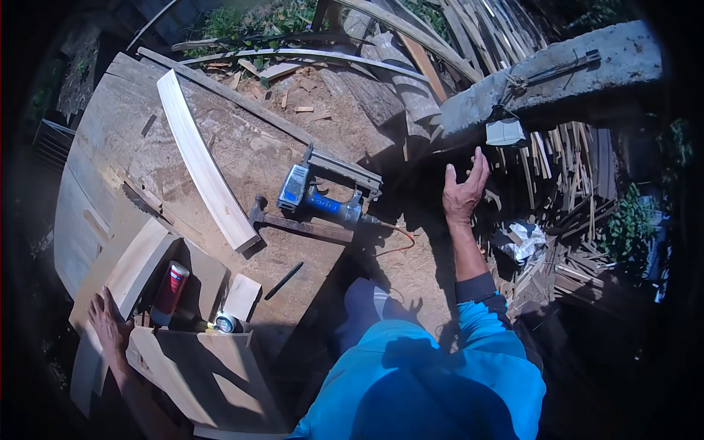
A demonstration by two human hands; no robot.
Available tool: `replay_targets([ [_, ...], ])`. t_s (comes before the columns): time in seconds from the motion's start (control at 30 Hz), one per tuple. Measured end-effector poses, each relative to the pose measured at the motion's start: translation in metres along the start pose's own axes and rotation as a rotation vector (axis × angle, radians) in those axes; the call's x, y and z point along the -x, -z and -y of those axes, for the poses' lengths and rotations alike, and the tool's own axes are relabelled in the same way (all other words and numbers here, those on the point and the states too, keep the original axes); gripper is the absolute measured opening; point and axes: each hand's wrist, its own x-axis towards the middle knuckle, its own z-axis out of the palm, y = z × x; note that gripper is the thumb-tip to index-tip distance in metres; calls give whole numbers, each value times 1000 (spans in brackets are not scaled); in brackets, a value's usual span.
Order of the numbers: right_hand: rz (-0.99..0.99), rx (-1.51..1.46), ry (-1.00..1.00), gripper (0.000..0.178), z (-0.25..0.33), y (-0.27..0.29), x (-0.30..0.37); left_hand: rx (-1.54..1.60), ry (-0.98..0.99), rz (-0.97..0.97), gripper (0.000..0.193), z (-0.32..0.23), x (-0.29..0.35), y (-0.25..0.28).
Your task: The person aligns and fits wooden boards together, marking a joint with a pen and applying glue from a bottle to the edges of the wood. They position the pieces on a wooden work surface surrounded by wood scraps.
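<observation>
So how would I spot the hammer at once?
Start with the wooden table. On it, find the blue nail gun; the hammer lies just below in the picture. Its brown wooden handle sets it apart from the blue gun.

L hand: out to L, low in view; back showing, fingers extended fwd & slightly spread.
L thumb: angled out to R, apart fr. fingers.
L wrist: approx. straight, in line w/ forearm.
L forearm: bare, slanting up & L fr. lower edge (darker toward that edge, shaded).
R hand: raised, fwd & R, much higher in view than L; fingers loosely extended, tips fwd.
R thumb: on L side, clear of fingers.
R forearm: bare below sleeve, sunlit, near vertical in view.
Arms: spread wide, hands well apart.
</observation>
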Motion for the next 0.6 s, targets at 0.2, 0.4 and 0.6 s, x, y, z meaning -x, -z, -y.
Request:
replay_targets([
  [0.2, -18, 649, -47, 98, -211, 56, -77, -18, -151, -117, 103, 1, -8, 19],
  [0.4, 115, 668, -136, 77, -327, 28, -111, 3, -150, -64, 103, 8, -13, 20],
  [0.6, 128, 880, -7, 73, -320, 36, -110, 65, -137, -32, 101, -7, -11, 25],
])
